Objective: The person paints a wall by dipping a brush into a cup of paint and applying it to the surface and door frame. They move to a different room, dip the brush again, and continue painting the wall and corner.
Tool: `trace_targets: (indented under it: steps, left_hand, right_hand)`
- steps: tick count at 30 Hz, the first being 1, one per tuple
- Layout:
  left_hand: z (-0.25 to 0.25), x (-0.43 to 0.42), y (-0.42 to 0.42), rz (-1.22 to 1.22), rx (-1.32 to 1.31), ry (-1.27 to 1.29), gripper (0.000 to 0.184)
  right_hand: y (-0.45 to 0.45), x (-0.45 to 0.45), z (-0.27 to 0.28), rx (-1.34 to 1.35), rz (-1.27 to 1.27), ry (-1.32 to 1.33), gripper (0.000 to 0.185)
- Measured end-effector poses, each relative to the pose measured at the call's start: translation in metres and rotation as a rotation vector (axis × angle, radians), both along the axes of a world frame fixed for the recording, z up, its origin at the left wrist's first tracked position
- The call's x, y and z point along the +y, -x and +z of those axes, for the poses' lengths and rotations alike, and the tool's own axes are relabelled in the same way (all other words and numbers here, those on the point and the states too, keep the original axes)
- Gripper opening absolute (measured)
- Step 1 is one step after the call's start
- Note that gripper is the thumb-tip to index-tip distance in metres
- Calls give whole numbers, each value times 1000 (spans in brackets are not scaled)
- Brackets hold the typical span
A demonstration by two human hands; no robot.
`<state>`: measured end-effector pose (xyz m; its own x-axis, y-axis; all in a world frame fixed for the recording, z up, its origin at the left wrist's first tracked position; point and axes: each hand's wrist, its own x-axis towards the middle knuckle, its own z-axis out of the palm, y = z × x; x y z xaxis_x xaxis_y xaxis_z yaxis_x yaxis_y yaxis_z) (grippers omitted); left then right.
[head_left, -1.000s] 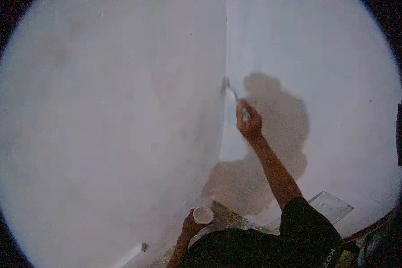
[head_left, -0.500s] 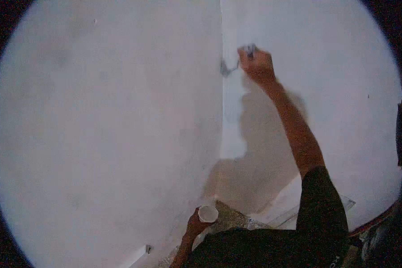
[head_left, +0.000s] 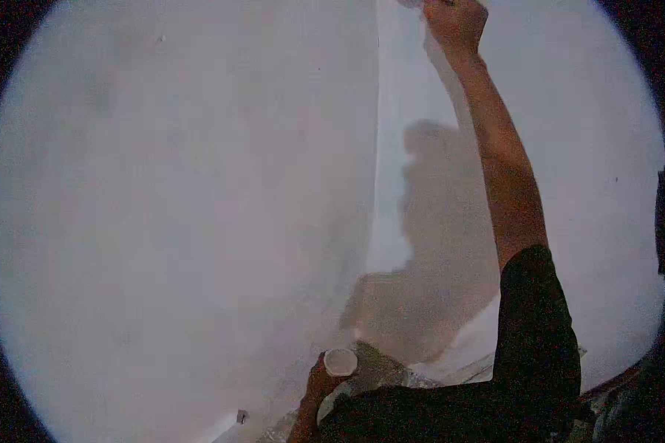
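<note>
My left hand (head_left: 319,382) is wrapped round a small white cup (head_left: 340,362) low in the view, its round opening facing up. What fills the cup is pale and hard to make out. At the top edge of the view my right hand (head_left: 459,23) is closed on a small paint roller (head_left: 409,3), mostly cut off by the frame. The roller is close to the wall corner. Below it, a brighter white strip (head_left: 393,184) runs down the right-hand wall beside the corner line.
Pale walls (head_left: 214,184) meet at a vertical corner. My shadow (head_left: 443,244) falls on the right wall. A small fitting (head_left: 241,416) sits low on the left. Floor (head_left: 377,362) shows below the corner, and a dark object (head_left: 664,221) stands at the right edge.
My right hand has moved up with the roller, to the top edge of the view. My left hand still holds the cup, slightly lower in the view.
</note>
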<state>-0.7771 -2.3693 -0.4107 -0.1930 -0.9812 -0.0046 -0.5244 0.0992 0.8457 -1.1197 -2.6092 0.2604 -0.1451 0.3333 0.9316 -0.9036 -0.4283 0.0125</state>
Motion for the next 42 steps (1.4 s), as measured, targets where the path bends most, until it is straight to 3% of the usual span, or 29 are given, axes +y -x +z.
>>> trace_targets:
  steps: [2,3,5,8,11,13,16,20,23,26,27,29,32,35,38,41,42]
  left_hand:
    - [-20,-1,-8,-70,-57,41,97]
    - [-14,0,-7,-72,-55,38,97]
    - [11,6,-10,-100,20,65,95]
    - [5,12,-12,-54,2,16,90]
    - [9,9,-11,-65,-25,8,88]
    - [-13,1,-19,-104,-3,27,89]
    - [-6,-2,-20,-139,22,5,90]
    - [-1,-3,-28,-131,51,-17,89]
    - [10,-2,-36,-115,34,-29,89]
    - [35,1,-39,-119,2,-68,91]
    - [35,0,-42,-117,2,-64,91]
    - [34,-3,-50,-154,-20,-32,93]
    - [19,-11,-60,-133,92,-19,95]
    - [-4,-24,-67,-78,-29,9,96]
    - [0,-34,-73,-44,3,-4,97]
    - [47,-19,-70,-49,-3,48,97]
    - [52,-20,-75,-54,-1,49,97]
  right_hand:
    - [-14,2,-37,-83,59,-80,44]
    - [4,-10,-60,60,-77,-263,45]
    - [-14,0,-113,72,22,-253,30]
    - [-27,29,-171,118,79,-269,26]
    - [-28,36,-194,72,206,-374,24]
    - [-33,31,-206,92,173,-287,22]
    - [-42,47,-182,-32,175,-239,19]
    - [-53,33,-148,57,69,-105,22]
    - [-61,28,-118,19,294,9,22]
    - [-57,20,-75,29,213,117,28]
    - [-53,13,-60,0,80,9,30]
    - [-61,4,-28,-30,-51,-94,33]
    - [-87,-10,27,-48,176,138,41]
    - [-85,-41,73,-19,-7,86,40]
    - [-90,-58,71,60,9,35,40]
    - [-92,-24,45,109,-38,-106,40]
    - [-95,-8,29,144,-164,-259,38]
